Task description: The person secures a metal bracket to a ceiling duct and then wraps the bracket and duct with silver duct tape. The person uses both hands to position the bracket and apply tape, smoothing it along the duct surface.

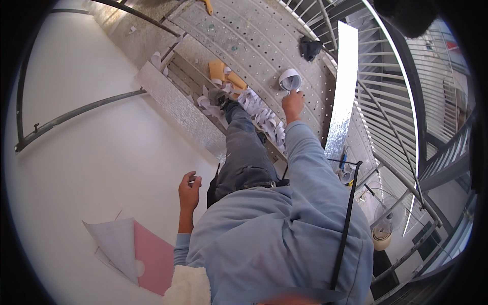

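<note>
My right hand [293,107] reaches forward over the perforated metal platform [244,40]. Its fingers are closed on the near edge of a white hollow roll [290,80], which looks like tape; the opening faces up toward me. At my left side, beside the white wall [127,162], my left hand [189,192] hangs with fingers loosely bent and slightly apart, nothing visible between them. Curled white strips [264,119] lie heaped along the plank by my foot, with orange-yellow pieces [217,72] among them.
A railing [386,66] runs along the right, with a long shiny strip [343,86] leaning there. A dark crumpled item [310,48] lies near the platform's edge. Metal tubes [86,113] cross the left side. A pink panel [154,256] shows at lower left, a cream bucket [381,238] at lower right.
</note>
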A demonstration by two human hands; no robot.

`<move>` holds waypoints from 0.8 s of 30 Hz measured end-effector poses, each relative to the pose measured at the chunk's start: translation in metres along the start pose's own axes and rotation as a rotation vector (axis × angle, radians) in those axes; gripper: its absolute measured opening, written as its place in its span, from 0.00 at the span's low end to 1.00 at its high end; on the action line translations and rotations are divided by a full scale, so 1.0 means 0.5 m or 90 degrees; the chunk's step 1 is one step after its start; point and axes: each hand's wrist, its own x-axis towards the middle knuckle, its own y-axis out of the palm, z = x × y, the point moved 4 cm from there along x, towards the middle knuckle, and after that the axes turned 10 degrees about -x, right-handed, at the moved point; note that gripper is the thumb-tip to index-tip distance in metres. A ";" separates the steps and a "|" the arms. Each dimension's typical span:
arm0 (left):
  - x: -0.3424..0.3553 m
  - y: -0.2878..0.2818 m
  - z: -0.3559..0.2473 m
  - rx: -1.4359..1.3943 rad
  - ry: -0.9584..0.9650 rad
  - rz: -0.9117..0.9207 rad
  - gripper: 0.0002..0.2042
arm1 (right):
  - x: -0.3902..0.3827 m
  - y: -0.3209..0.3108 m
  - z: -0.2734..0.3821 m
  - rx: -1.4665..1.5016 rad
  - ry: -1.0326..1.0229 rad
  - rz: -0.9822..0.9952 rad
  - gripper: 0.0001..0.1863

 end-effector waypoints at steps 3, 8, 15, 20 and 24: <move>0.003 0.007 0.097 0.034 -0.042 0.009 0.20 | 0.015 -0.021 0.025 -0.010 0.020 -0.004 0.22; -0.040 -0.007 0.294 0.137 -0.212 0.045 0.21 | 0.064 0.015 0.042 -0.075 0.007 0.026 0.24; -0.027 0.012 0.302 0.127 -0.174 -0.065 0.19 | 0.156 0.056 0.076 0.051 -0.196 0.094 0.19; 0.046 0.055 0.003 -0.112 0.086 -0.118 0.18 | -0.038 -0.074 0.261 0.609 -0.239 0.578 0.17; 0.025 0.014 -0.252 -0.229 0.236 -0.139 0.22 | -0.275 -0.264 0.424 0.640 -0.411 0.785 0.13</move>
